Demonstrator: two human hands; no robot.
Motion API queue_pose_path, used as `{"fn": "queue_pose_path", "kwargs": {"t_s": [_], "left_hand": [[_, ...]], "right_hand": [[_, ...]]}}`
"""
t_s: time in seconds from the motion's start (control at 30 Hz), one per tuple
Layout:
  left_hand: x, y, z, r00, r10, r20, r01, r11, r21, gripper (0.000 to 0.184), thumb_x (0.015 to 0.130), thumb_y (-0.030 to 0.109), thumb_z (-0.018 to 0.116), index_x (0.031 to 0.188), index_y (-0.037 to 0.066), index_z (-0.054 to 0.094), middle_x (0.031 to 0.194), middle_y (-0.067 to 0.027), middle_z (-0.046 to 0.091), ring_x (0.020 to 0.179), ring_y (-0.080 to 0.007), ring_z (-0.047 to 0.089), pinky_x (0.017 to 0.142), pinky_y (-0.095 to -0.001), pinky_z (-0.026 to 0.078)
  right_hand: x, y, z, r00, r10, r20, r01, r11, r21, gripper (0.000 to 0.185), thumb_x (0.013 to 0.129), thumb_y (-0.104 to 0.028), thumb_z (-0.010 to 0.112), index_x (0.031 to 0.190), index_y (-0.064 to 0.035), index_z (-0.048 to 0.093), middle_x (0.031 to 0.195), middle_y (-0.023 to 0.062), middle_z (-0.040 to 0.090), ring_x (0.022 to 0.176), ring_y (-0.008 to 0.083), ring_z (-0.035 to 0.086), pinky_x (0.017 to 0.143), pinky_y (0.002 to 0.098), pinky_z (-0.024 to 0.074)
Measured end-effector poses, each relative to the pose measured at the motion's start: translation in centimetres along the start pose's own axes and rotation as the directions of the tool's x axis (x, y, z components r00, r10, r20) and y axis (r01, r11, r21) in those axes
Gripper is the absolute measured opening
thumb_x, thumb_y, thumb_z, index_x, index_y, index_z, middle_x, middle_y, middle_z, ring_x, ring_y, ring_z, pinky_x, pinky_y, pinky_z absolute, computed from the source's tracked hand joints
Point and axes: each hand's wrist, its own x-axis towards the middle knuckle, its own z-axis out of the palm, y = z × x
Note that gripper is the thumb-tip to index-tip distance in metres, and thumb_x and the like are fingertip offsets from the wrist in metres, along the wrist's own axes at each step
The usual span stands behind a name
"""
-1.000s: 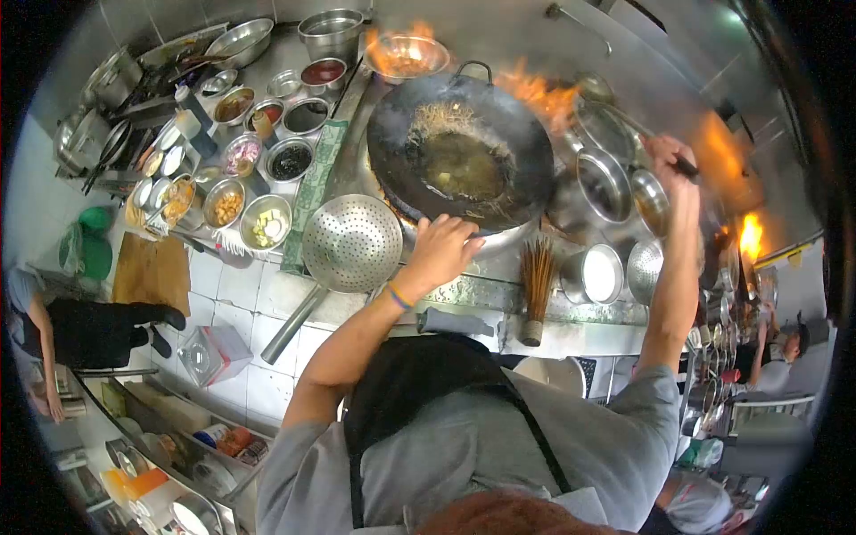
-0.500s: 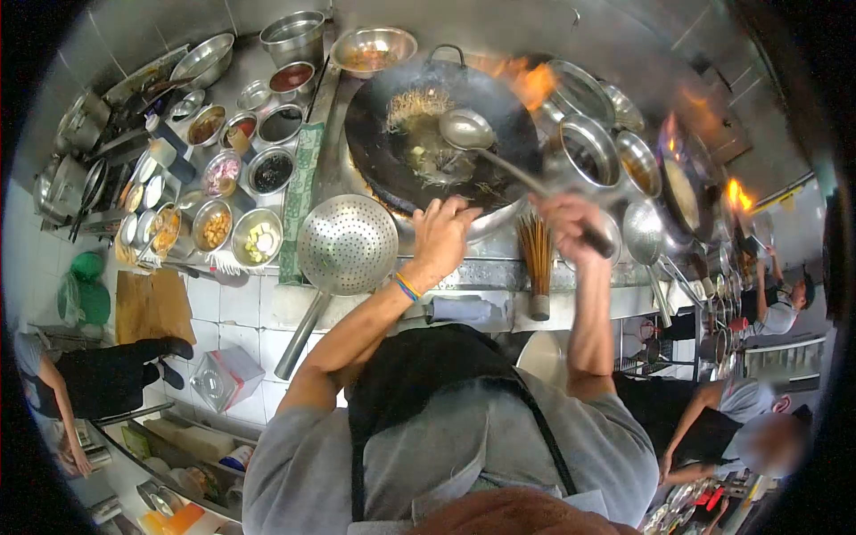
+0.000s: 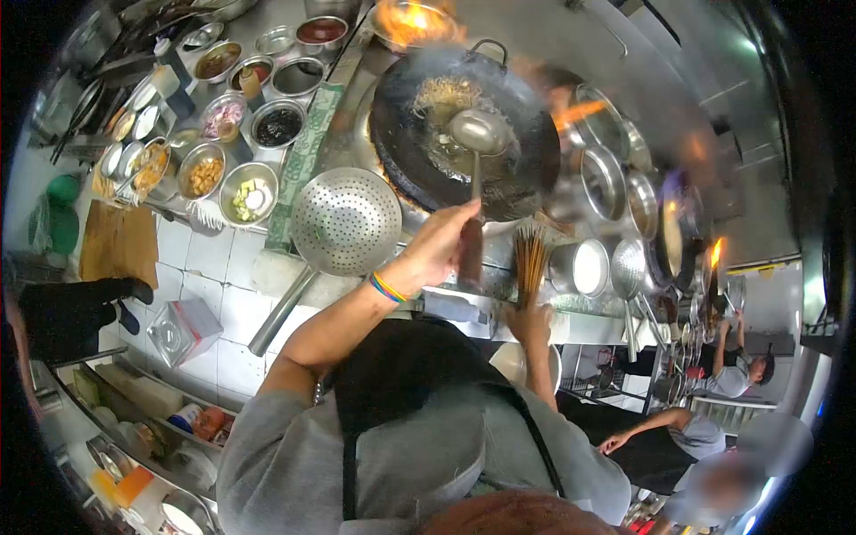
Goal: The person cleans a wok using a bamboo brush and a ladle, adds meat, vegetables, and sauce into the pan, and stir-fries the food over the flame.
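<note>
My left hand (image 3: 440,242) is closed around the ladle's dark handle at the near edge of the wok (image 3: 526,116). The metal ladle (image 3: 479,131) has its bowl in the wok, over oily liquid. Pale shreds (image 3: 446,93) lie toward the wok's far side. My right hand (image 3: 530,323) is wrapped round the base of an upright-lying bamboo brush (image 3: 529,259), right of the ladle. A perforated strainer (image 3: 347,220) rests left of the wok, its handle pointing toward me.
Bowls of ingredients, such as a bowl of green and white pieces (image 3: 250,193), stand at left. Flames rise from a pan (image 3: 412,25) behind the wok. A pot of white content (image 3: 587,267) and a second strainer (image 3: 629,267) are at right. Co-workers stand at both sides.
The ladle's handle has passed from my right hand to my left, which has left the wok's rim. My right hand has moved down to the bamboo brush.
</note>
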Motion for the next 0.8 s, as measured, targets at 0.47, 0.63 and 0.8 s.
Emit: {"fn": "queue_pose_path", "kwargs": {"t_s": [0.47,0.63,0.8], "left_hand": [[-2.4,2.6,-2.3,0.956,-0.210,0.205,0.292,0.750,-0.594,0.034,0.102,0.027,0.046,0.104,-0.006,0.053,0.072,-0.0025,0.053,0.054,-0.0108,0.050,0.047,-0.0240,0.043],[-0.6,2.0,-4.0,0.855,-0.147,0.497,0.507,0.441,-0.741,0.035,0.102,0.023,0.042,0.107,-0.010,0.050,0.066,0.0004,0.044,0.051,-0.0104,0.047,0.045,-0.0232,0.043],[-2.1,1.7,-3.9,0.855,-0.127,0.503,0.508,0.399,-0.763,0.035,0.102,0.023,0.041,0.104,-0.011,0.050,0.065,0.0002,0.042,0.050,-0.0103,0.046,0.044,-0.0240,0.043]], "right_hand": [[0.2,0.5,-14.7,0.970,-0.159,0.186,-0.239,-0.448,0.862,0.052,0.078,-0.009,0.063,0.127,-0.0035,0.050,0.095,0.0201,0.061,0.070,0.0249,0.062,0.054,0.0320,0.0531],[7.6,-9.1,-18.4,0.962,-0.273,-0.015,0.109,0.334,0.936,0.056,0.081,-0.014,0.069,0.135,-0.0088,0.054,0.093,0.0090,0.065,0.067,0.0187,0.062,0.054,0.0305,0.0533],[15.2,-15.5,-17.2,0.842,-0.525,-0.128,0.512,0.851,-0.118,0.060,0.080,-0.033,0.074,0.134,-0.0137,0.056,0.089,0.0197,0.070,0.073,0.0355,0.069,0.066,0.0459,0.0562]]}}
